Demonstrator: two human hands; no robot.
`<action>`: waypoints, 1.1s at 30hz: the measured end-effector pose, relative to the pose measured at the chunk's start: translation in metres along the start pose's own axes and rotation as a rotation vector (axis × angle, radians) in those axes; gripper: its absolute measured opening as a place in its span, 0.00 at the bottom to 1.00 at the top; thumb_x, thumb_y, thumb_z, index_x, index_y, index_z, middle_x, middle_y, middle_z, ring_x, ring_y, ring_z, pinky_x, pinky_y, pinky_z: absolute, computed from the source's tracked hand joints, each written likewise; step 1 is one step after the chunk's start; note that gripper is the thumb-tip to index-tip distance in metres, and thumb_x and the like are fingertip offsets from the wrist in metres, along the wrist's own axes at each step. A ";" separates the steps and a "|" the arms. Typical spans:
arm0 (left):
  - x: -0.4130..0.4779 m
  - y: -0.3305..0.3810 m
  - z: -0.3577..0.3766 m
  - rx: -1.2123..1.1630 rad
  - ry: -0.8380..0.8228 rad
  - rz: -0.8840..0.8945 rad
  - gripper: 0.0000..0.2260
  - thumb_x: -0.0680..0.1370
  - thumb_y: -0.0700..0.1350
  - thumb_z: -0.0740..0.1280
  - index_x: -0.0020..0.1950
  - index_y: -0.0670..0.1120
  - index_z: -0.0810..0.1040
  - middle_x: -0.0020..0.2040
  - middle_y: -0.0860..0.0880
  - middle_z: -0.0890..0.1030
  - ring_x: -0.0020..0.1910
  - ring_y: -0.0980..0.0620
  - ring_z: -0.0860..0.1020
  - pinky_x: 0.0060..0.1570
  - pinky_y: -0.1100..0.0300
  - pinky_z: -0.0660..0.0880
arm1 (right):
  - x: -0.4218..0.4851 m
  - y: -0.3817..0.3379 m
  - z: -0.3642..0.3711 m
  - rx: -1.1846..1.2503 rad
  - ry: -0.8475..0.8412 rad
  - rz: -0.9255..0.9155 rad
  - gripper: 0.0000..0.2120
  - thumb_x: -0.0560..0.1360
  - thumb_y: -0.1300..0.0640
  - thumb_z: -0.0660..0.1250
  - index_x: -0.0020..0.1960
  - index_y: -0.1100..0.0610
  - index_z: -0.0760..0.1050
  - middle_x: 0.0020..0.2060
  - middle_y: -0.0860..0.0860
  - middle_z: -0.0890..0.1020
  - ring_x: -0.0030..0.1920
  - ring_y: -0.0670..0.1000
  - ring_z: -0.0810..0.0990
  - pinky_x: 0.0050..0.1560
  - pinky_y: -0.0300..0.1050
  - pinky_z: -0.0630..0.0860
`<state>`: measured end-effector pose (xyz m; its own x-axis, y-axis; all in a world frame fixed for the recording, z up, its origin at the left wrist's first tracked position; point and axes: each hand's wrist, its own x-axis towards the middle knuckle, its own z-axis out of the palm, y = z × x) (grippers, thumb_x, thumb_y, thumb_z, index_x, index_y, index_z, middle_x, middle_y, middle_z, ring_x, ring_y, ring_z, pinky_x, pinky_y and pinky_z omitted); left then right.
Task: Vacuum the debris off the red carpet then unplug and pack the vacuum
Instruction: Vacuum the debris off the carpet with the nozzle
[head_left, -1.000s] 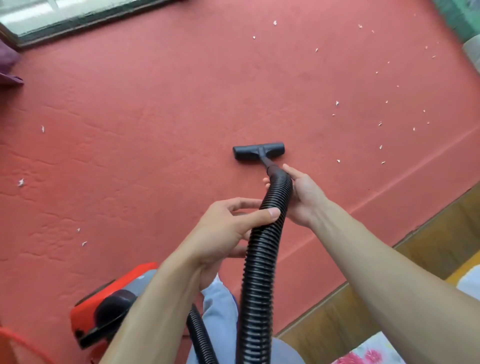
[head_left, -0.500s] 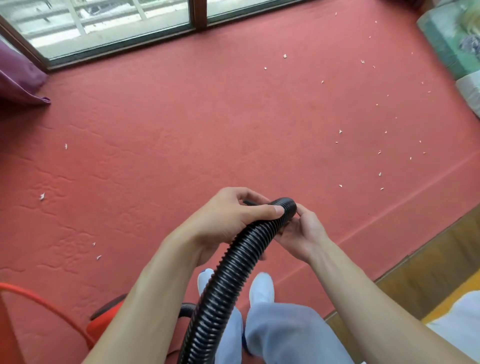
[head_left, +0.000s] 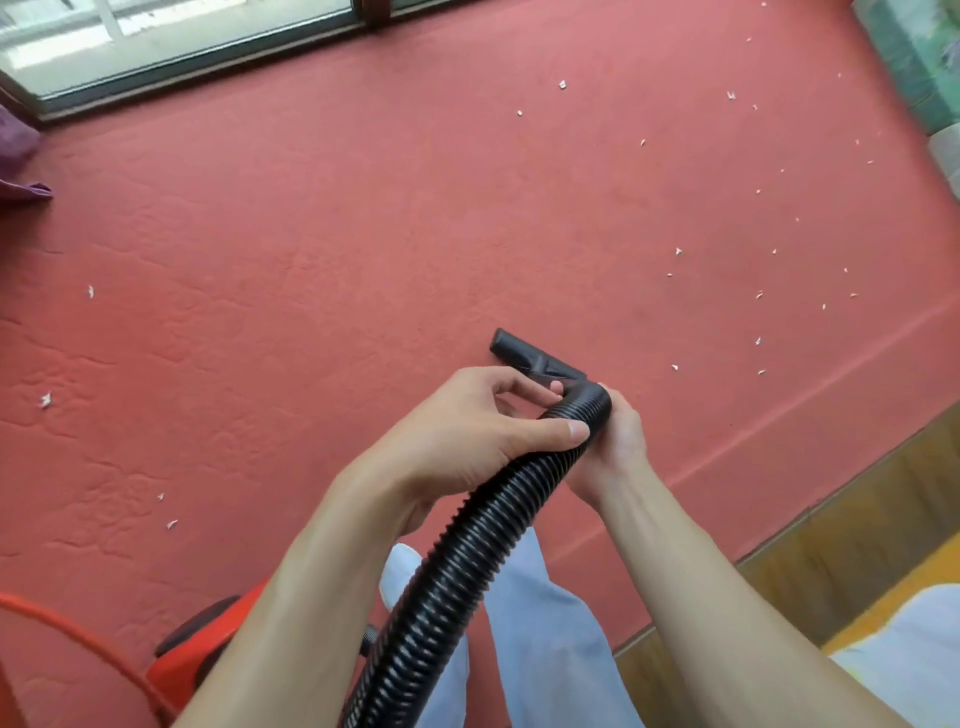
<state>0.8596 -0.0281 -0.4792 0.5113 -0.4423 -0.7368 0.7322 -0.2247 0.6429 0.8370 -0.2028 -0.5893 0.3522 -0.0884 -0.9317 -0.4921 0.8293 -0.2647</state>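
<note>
2 bare hands hold a black ribbed hose (head_left: 467, 561) over the red carpet (head_left: 311, 249). The left hand (head_left: 478, 431) curls around it, thumb on top. The right hand (head_left: 621, 441) clasps its bend from the other side. The nozzle (head_left: 535, 358) juts beyond them, mid-carpet. White debris (head_left: 677, 251) dots the carpet's right side. The orange vacuum (head_left: 208, 654) sits bottom-left.

Red carpet (head_left: 363, 234) flecked with white debris (head_left: 562, 84); black ribbed hose (head_left: 467, 561) (vacuum body (head_left: 182, 670) probably orange-red).
</note>
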 end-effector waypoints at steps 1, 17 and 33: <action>0.007 0.002 0.001 0.003 0.010 -0.004 0.13 0.70 0.50 0.79 0.52 0.51 0.83 0.44 0.41 0.83 0.34 0.48 0.82 0.50 0.36 0.81 | 0.005 -0.006 0.003 0.012 -0.004 -0.007 0.18 0.81 0.50 0.55 0.43 0.63 0.74 0.29 0.54 0.78 0.35 0.54 0.78 0.62 0.49 0.72; 0.107 0.061 0.053 0.169 -0.165 -0.012 0.15 0.71 0.46 0.78 0.55 0.48 0.81 0.39 0.51 0.81 0.35 0.54 0.81 0.29 0.63 0.74 | 0.058 -0.120 -0.026 0.337 0.033 -0.121 0.14 0.78 0.52 0.59 0.51 0.63 0.75 0.38 0.54 0.82 0.38 0.50 0.79 0.72 0.53 0.65; 0.155 0.010 0.114 0.195 0.040 -0.168 0.13 0.72 0.55 0.76 0.51 0.50 0.83 0.42 0.48 0.87 0.37 0.51 0.85 0.39 0.55 0.82 | 0.086 -0.147 -0.088 0.244 0.261 -0.148 0.15 0.83 0.52 0.55 0.59 0.62 0.71 0.44 0.58 0.80 0.38 0.52 0.78 0.39 0.45 0.76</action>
<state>0.8952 -0.1980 -0.5631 0.4100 -0.3504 -0.8421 0.7099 -0.4570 0.5358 0.8696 -0.3805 -0.6522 0.1750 -0.3286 -0.9281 -0.2357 0.9013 -0.3635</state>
